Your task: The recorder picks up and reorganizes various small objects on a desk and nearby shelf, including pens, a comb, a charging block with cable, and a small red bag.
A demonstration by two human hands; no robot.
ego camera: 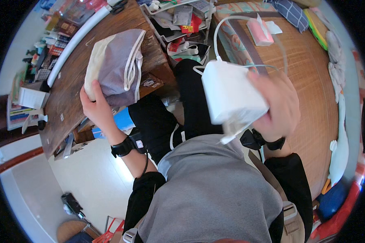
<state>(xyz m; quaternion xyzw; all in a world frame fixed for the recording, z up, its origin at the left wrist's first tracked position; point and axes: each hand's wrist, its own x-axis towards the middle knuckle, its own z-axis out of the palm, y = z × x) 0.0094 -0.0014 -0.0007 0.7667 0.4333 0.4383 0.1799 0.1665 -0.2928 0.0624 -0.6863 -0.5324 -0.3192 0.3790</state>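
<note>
My left hand (pixel 98 109) grips the near edge of a folded grey and cream cloth (pixel 115 63) with white piping, at the corner of a worn wooden desk (pixel 76 82). My right hand (pixel 276 104), blurred, holds a white box-shaped device (pixel 231 91), perhaps a power adapter, above my lap and the bed's edge. A white cable (pixel 216 39) loops up from its top and back toward the right hand. Something pale and blurred hangs at its lower end; what it is I cannot tell.
A bed with a brown woven mat (pixel 307 106) lies to the right, bearing a pink tissue pack (pixel 260 32). A storage rack (pixel 182 27) full of small items stands ahead. A white tube (pixel 79 39) and small goods line the desk's back. A phone on a stand (pixel 73 203) is at lower left.
</note>
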